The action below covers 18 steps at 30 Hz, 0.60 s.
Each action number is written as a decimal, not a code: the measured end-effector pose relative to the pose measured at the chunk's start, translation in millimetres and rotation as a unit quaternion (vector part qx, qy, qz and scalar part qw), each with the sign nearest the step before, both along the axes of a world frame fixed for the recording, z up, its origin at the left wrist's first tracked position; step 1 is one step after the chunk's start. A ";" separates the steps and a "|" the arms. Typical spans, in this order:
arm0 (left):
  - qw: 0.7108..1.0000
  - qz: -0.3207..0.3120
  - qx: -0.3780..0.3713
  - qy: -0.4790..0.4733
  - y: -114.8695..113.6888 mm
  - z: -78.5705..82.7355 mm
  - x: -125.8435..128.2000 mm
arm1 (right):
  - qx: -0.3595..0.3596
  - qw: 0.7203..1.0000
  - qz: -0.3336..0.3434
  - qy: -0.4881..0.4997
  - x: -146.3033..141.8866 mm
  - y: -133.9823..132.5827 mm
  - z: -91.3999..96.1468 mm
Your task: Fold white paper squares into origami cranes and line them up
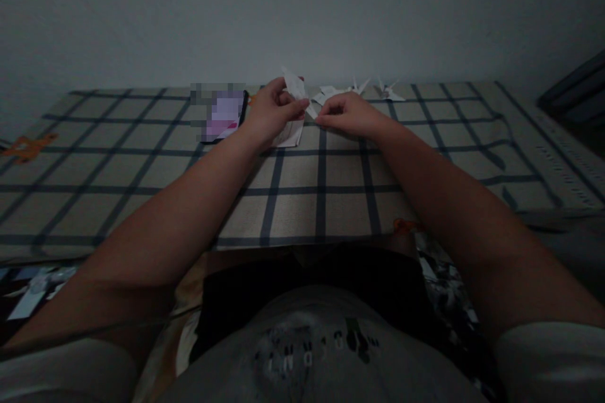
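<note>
Over the far part of the table, my left hand (278, 110) pinches a folded white paper (295, 86) between thumb and fingers, one pointed end sticking up. My right hand (348, 114) is just to the right, its thumb and fingertips closed at the lower tip of the same paper. Beneath my left hand lies a white paper pad or stack (289, 134), partly covered by the hand. Behind my right hand are more folded paper (327, 93) and a paper crane (359, 86). Another paper crane (390, 90) sits farther right.
A phone (222, 116) with a lit screen, partly pixelated, lies left of my left hand. The table wears a checked cloth (326, 201) with orange patterns. A pale wall (302, 12) rises behind it. A dark object (574, 85) stands at the far right.
</note>
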<state>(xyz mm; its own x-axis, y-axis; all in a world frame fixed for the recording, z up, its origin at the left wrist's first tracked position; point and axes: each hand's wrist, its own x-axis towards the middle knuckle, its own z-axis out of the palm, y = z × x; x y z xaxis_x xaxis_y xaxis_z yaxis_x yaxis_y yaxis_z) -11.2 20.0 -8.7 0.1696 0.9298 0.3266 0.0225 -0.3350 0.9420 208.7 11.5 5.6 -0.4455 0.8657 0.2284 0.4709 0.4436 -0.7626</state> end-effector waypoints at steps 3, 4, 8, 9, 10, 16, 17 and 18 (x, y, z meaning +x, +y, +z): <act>1.000 -0.012 -0.004 0.003 -1.6 1.1 -1.2 | -0.004 1.000 0.026 0.008 0.3 -0.5 0.2; 1.000 -0.018 -0.006 0.004 -2.6 1.3 -1.3 | -0.001 0.999 0.027 0.017 0.3 0.0 0.0; 0.998 -0.055 -0.015 0.023 -6.9 1.4 -1.1 | 0.008 0.998 0.004 0.069 -1.1 5.5 -3.0; 0.997 -0.064 -0.017 0.032 -7.5 1.2 -1.2 | 0.009 0.997 0.002 0.080 -1.6 7.5 -4.7; 0.996 -0.072 -0.020 0.041 -7.8 0.9 -1.4 | 0.011 0.996 0.003 0.087 -2.0 9.5 -6.6; 0.993 -0.085 -0.042 0.064 -8.0 -0.1 -1.0 | 0.036 0.996 0.022 0.084 -0.8 21.1 -16.8; 0.994 -0.084 -0.042 0.062 -8.7 0.3 -0.6 | 0.038 0.995 0.021 0.087 -0.1 22.3 -17.0; 0.994 -0.083 -0.040 0.058 -9.6 0.9 -0.1 | 0.038 0.995 0.019 0.091 0.6 23.3 -16.9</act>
<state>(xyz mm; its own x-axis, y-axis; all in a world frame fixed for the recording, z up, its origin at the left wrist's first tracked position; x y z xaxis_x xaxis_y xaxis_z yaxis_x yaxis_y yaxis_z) -11.3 10.4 -7.9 0.3542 0.9082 0.2230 0.0826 -0.2679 0.9599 209.4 34.8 -11.2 -0.4229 0.8262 0.3722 0.3094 0.5177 -0.7976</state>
